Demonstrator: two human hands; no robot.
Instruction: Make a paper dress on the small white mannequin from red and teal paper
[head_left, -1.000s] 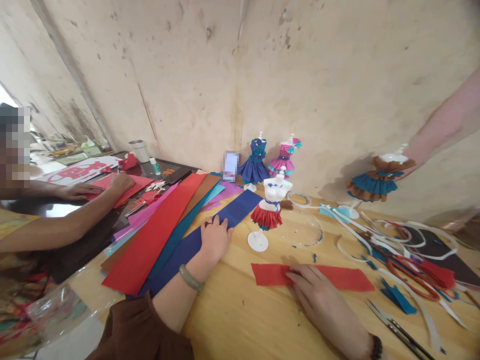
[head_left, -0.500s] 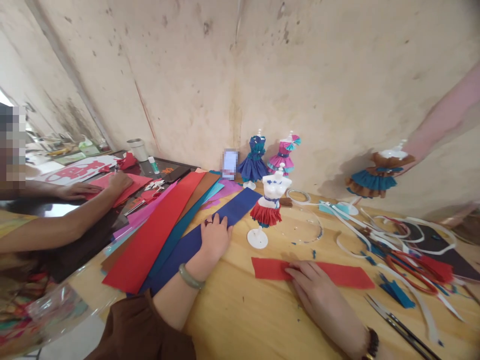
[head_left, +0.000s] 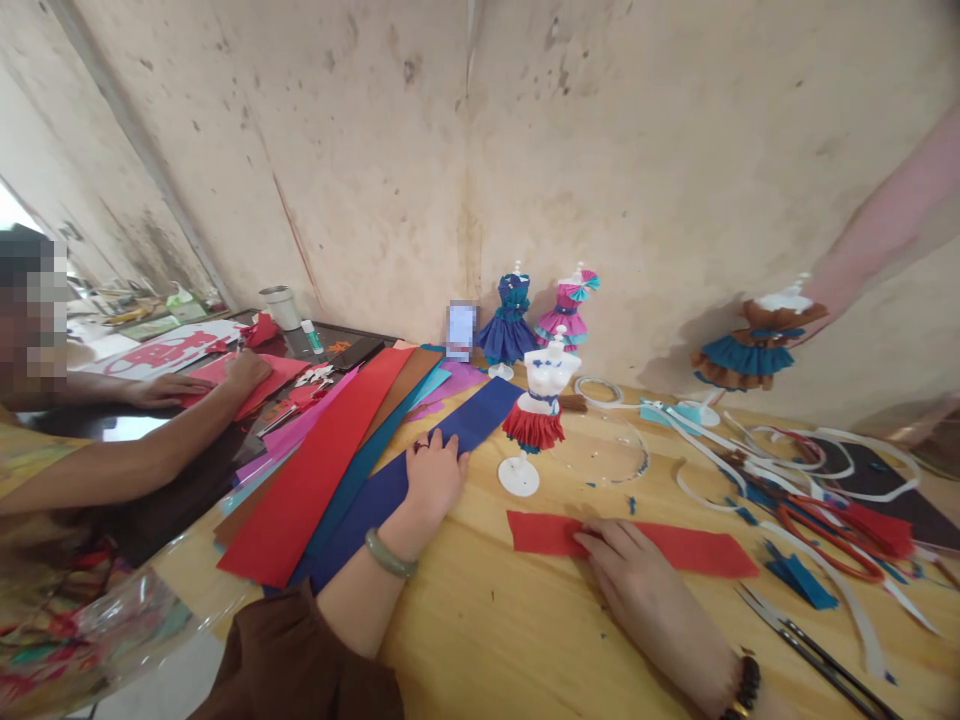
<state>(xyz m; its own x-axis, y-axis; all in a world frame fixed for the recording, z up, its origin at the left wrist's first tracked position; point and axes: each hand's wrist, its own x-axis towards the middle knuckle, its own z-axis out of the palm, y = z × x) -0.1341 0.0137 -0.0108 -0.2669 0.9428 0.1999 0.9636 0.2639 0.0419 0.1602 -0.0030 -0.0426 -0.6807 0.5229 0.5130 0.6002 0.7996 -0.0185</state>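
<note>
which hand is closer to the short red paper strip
Right. The right hand lies on the red paper strip, fingers flat across it. The left hand is apart from it, flat on the dark blue sheet to the left.

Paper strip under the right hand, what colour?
Red. The paper strip under the right hand shows best in the head view.

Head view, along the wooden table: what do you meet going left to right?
Long red paper sheet → left hand on the navy sheet → white mannequin in a red skirt → right hand on the red strip → red-handled scissors.
</note>
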